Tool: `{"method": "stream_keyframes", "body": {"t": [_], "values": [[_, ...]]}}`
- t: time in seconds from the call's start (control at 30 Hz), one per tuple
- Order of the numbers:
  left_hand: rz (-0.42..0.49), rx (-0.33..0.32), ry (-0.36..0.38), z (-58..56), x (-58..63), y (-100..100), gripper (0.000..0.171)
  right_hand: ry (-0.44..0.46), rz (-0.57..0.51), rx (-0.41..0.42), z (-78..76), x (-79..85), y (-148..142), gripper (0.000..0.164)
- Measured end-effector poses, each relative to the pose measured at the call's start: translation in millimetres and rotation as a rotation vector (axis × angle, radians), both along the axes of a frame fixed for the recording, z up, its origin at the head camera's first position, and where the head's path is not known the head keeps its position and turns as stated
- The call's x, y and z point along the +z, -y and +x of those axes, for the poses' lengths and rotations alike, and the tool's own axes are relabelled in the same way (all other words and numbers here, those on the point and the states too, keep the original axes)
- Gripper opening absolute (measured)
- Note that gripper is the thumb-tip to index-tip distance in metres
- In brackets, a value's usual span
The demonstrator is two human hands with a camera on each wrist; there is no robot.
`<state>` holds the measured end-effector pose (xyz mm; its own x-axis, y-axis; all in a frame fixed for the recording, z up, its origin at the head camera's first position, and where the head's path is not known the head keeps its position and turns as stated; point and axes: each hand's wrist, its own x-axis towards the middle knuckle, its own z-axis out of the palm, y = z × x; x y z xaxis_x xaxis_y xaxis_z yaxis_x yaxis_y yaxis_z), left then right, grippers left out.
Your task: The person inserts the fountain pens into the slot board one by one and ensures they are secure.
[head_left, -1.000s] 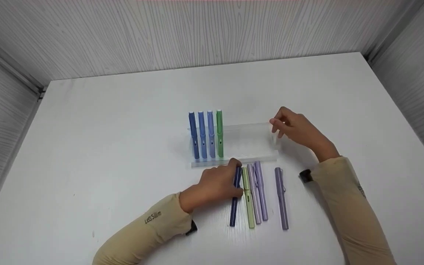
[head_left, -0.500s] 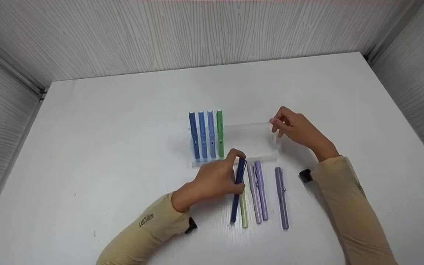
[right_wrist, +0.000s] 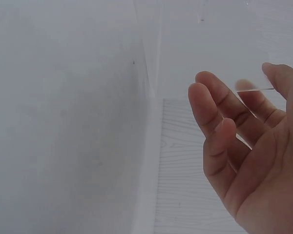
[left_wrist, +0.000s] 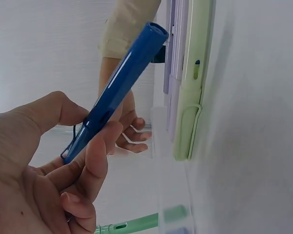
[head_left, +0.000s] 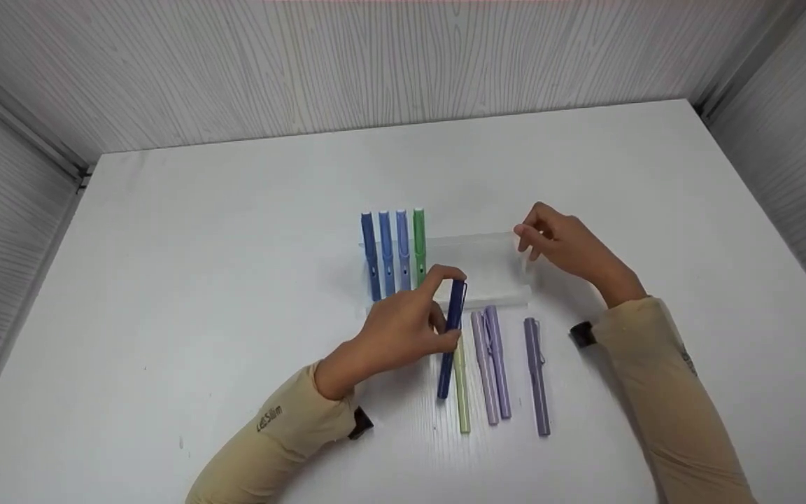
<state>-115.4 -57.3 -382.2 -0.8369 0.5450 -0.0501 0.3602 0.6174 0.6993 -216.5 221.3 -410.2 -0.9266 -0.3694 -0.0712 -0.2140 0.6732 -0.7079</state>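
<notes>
My left hand [head_left: 396, 332] holds a dark blue pen [head_left: 455, 308] between thumb and fingers, clip end up, tilted above the table in front of a clear acrylic pen stand [head_left: 480, 266]. In the left wrist view the same pen [left_wrist: 119, 80] slants across, gripped near its clip end. The stand's left part bears three blue pens [head_left: 387, 252] and a green pen [head_left: 420, 241], side by side. At the stand's top right corner my right hand [head_left: 560, 241] pinches the clear edge between thumb and index finger, the other fingers loosely curled.
On the table [head_left: 235, 231] before the stand lie a light green pen [head_left: 464, 399], partly behind the held pen, and two lilac pens [head_left: 485, 371] touching each other. Farther right lies a greyish purple pen [head_left: 537, 378]. A wood-grain wall [head_left: 375, 63] closes off the back.
My left hand has lifted the dark blue pen off the table and moved it toward the stand. The light green pen has shifted slightly left. My right hand stays at the stand's corner.
</notes>
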Motion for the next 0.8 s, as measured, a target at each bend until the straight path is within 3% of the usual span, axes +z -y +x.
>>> {"method": "stream_keyframes", "body": {"t": [0.5,0.8], "values": [[0.085,0.074,-0.122,-5.3,9.0,8,0.059,-0.001,-0.005,0.010,0.1,1.0,-1,0.036],[0.085,0.141,-0.217,-9.6,10.5,10,0.057,0.011,0.000,0.000,0.3,0.9,0,0.034]]}}
